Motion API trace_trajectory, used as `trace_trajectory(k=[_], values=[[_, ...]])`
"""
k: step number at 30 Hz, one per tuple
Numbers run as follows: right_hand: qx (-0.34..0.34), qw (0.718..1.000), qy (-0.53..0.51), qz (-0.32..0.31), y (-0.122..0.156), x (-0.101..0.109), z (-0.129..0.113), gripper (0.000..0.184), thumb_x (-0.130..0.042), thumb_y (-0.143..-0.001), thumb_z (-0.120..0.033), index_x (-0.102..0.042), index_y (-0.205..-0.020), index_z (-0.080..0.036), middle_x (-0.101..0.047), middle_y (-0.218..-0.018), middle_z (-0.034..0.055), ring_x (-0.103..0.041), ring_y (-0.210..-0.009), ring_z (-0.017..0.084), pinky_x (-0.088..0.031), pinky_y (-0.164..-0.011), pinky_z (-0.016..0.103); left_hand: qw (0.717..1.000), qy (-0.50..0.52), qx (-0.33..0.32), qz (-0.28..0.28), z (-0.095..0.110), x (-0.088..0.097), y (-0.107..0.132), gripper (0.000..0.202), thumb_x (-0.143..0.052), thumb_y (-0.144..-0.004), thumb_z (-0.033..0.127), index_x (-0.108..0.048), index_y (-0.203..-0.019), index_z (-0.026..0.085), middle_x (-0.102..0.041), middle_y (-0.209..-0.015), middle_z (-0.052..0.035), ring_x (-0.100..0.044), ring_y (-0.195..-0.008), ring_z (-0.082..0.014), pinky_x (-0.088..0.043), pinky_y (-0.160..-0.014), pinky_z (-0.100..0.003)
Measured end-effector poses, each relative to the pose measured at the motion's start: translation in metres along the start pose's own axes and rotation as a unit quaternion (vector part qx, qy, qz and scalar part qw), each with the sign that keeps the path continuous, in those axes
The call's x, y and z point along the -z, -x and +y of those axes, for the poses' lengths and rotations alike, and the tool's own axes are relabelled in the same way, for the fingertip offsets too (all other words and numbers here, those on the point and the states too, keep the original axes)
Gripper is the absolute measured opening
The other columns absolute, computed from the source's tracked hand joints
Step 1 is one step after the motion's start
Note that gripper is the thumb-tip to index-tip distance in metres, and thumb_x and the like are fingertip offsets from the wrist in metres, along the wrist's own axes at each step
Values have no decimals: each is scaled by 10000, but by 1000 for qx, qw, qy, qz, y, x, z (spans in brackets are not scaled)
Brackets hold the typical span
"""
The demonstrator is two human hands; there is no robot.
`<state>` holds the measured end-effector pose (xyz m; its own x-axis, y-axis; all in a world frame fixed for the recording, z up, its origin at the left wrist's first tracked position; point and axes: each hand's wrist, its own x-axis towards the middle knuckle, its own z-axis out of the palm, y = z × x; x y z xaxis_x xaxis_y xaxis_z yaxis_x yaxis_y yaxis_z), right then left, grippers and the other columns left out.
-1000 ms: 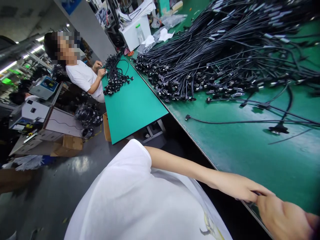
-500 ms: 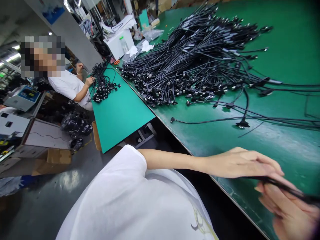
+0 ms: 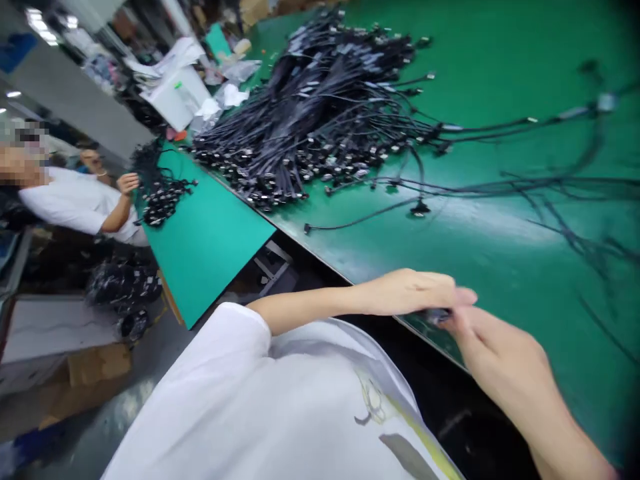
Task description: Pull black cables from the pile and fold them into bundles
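Above the near edge of the table my left hand and my right hand meet, fingertips touching. Both are closed on a black cable, of which only a small dark, blurred end shows beneath the left fingers; the rest is hidden by the hands. Beyond them a few loose black cables lie across the green table. One short cable end with a dark connector points toward me.
A large heap of black cables covers the far side of the table. To the left, another person in a white shirt handles a smaller cable bundle at a lower green table. A white box and plastic bags stand behind.
My view has turned to the right. My hands have come together near the table edge; the stretch of black cable that showed between them is now mostly hidden.
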<state>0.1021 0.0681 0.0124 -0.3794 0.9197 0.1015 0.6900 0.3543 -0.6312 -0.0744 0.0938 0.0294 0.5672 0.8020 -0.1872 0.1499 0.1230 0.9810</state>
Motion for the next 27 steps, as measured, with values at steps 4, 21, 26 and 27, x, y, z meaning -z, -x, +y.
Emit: trace_trajectory(k=[4,21,26,27], values=[[-48,995,-72,55,-8,13,-3,300,-427,-882,-384,-568,-682,-210,-602,-676,40,-549,-642,175,-374,-584,288,986,-45,-67,147,-12,-13,8,566,-713,-754,506,-618,-1213,189,-515,-1281,-126,-532,-1135,-248,-449,-998,-376],[-195,902,-362,133,4,17,13,437,-590,-800,-591,-603,-1018,-213,-626,-905,52,-569,-732,153,-464,-625,268,930,332,85,134,-5,-34,-14,460,-626,-804,597,-598,-917,152,-315,-531,98,-234,-400,-26,-194,-390,-159],[-192,857,-434,200,-14,9,-5,241,-633,-798,-430,-547,-935,-252,-633,-739,7,-601,-630,172,-511,-616,314,934,297,178,84,-6,-67,-18,605,-623,-687,756,-442,-633,181,-182,-449,124,-102,-382,-15,-95,-367,-178],[-194,855,-424,225,-17,8,-6,198,-630,-803,-406,-541,-884,-249,-608,-666,-14,-591,-592,165,-511,-615,312,930,306,180,93,-5,-72,-18,603,-643,-675,749,-435,-645,184,-202,-455,120,-128,-385,-17,-113,-369,-176]])
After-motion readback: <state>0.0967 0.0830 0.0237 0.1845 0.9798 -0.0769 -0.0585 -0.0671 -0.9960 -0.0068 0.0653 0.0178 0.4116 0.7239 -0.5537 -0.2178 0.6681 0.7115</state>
